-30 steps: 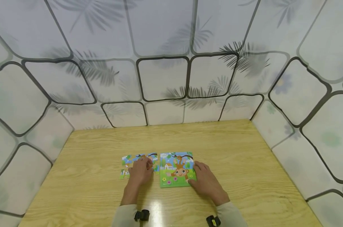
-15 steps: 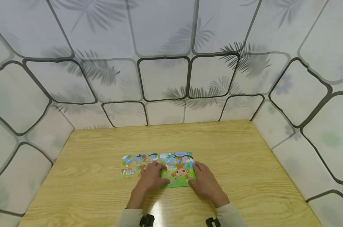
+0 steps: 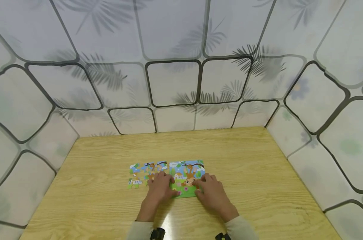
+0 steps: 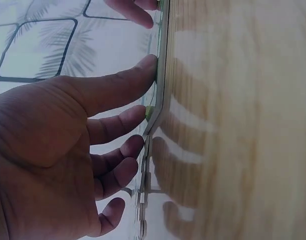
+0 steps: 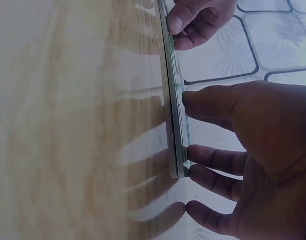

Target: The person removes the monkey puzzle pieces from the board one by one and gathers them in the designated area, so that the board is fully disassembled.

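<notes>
A square jigsaw puzzle (image 3: 188, 169) with a monkey picture lies flat in its tray on the table, between both hands. My left hand (image 3: 159, 189) rests at its left side, with the thumb on the board near the front corner and the index finger at the left edge. In the left wrist view these left fingers (image 4: 118, 125) look spread and relaxed. My right hand (image 3: 213, 195) touches the right part of the picture with index finger and thumb, a gap between their tips. Left of the puzzle lie loose puzzle pieces (image 3: 135, 182), partly behind my left hand.
The wooden table (image 3: 259, 186) extends around the puzzle. A patterned fabric wall (image 3: 175, 85) encloses the back and both sides. The loose pieces lie close to the tray's left edge.
My left hand has moved right, from over the loose pieces to the puzzle's left edge. My right hand has shifted slightly left, its fingers now farther onto the picture.
</notes>
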Motion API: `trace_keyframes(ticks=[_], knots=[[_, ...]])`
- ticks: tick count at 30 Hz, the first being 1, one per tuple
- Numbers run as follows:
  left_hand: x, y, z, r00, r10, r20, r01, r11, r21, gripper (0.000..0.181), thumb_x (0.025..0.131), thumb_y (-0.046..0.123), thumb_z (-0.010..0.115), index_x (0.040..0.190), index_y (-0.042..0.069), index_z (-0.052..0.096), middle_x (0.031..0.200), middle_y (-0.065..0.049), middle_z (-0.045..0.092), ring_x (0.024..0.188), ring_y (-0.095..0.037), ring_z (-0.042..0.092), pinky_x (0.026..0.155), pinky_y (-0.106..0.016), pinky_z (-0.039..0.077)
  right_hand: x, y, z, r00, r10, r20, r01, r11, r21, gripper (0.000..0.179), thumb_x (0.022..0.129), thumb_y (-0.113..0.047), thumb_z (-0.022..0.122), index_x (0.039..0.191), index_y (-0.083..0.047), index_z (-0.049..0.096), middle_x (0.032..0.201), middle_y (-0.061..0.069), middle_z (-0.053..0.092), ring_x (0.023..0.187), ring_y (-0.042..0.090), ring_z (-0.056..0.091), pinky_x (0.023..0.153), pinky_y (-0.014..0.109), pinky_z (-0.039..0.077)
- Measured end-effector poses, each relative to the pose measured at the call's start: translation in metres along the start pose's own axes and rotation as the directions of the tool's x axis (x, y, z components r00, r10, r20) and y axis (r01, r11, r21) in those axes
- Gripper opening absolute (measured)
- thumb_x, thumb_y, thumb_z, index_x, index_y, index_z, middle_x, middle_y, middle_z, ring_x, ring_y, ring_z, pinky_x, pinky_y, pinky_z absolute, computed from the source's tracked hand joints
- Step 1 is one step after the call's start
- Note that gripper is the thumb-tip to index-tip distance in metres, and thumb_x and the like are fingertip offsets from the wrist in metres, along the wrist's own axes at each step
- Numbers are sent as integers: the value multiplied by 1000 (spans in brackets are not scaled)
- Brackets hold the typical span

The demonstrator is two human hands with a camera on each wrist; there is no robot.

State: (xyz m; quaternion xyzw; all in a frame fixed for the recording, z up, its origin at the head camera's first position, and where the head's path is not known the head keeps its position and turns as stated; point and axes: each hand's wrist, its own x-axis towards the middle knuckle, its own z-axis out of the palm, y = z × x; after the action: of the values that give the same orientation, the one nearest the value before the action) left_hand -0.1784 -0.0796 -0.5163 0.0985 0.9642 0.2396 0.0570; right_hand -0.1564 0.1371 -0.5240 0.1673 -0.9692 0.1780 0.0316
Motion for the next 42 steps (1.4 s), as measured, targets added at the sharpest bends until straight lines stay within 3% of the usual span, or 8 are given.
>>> trace_keyframes(ticks=[4, 9, 28, 33, 42], knots=[[-1, 1, 1, 1000, -22, -7, 22, 1000, 14, 43, 68, 44, 84, 94, 14, 68, 102, -7, 55, 99, -27, 47, 83, -54, 34, 0, -2, -1, 1000, -5, 6, 5, 1000, -18, 23, 86, -26, 70, 109, -26, 73, 103, 1, 55, 94, 21, 50, 73, 40, 44], [-1, 2, 0, 1000, -12, -2, 12, 1000, 14, 37, 68, 42, 84, 88, 16, 66, 98, -6, 56, 98, -28, 49, 86, -57, 34, 0, -3, -1, 1000, 6, -1, -6, 1000, -29, 23, 84, -24, 70, 107, -26, 74, 101, 1, 54, 91, 20, 49, 70, 39, 43], [-7, 6, 3, 999, -32, -13, 32, 999, 9, 45, 71, 40, 82, 101, 11, 65, 104, -9, 60, 104, -30, 52, 83, -53, 32, -2, -2, -2, 1000, -11, -3, 11, 999, -46, 28, 83, -20, 67, 109, -28, 74, 101, 2, 55, 88, 20, 49, 64, 37, 42], [-6, 6, 4, 1000, -6, -5, 6, 1000, 11, 35, 72, 38, 82, 91, 14, 64, 97, -6, 59, 98, -27, 53, 81, -51, 32, -3, -2, -3, 1000, -14, 4, 14, 998, -54, 28, 83, -21, 67, 109, -28, 74, 101, 2, 55, 89, 21, 50, 64, 37, 43], [-6, 5, 5, 1000, 15, -5, -15, 1000, 16, 41, 74, 39, 80, 100, 13, 61, 103, -9, 60, 104, -31, 53, 82, -53, 31, -2, -2, -3, 1000, -17, 13, 18, 998, -63, 26, 84, -22, 68, 109, -28, 74, 103, 1, 55, 91, 21, 50, 65, 37, 44]])
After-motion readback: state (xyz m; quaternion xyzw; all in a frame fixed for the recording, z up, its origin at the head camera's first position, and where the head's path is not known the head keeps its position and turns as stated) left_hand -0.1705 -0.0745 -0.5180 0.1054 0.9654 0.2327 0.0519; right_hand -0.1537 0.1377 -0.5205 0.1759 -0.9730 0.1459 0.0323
